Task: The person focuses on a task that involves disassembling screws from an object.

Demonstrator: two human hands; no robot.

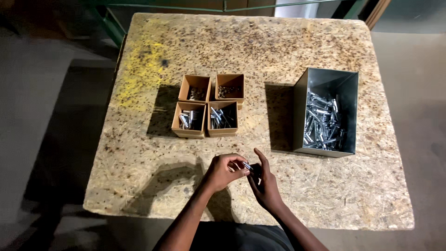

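Two hands meet at the lower centre of the frame, above the near edge of the tabletop (288, 42), a rough chipboard slab with a yellow smear at its upper left. The left hand (224, 171) is curled, thumb and forefinger pinched on a small silver metal pin (247, 166) held just clear of the board. The right hand (265, 183) stands beside it, palm turned toward the left hand, fingers loosely extended upward; its fingertips are close to the pin, but contact cannot be told from this view, and it grasps nothing visible.

Four small cardboard boxes (207, 106) sit in a two-by-two block at the centre of the frame, touching one another. The upper pair hold small dark pieces, too fine to identify. The lower pair hold short silver metal parts like the pin.

A grey metal bin (325, 76) stands at the right of the frame, well apart from the boxes, open side up, with a heap of silver metal pins (323, 123) in its bottom.

Hard light from the right throws dark shadows to the left of the boxes, the bin and the forearms.
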